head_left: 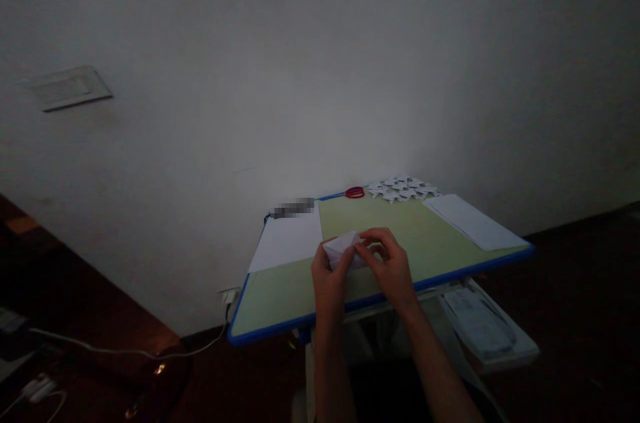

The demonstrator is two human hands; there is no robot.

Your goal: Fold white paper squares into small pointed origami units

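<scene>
Okay, hands: we see left hand and right hand pinching folded paper
Scissors: beyond them
White sheets: beyond, rightward

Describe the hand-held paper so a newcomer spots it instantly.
Find the blue-edged green table against the wall. Above its near part, the left hand and right hand hold a folded white paper. Unlike the flat sheets and folded pieces on the table, it alone is held.
</scene>
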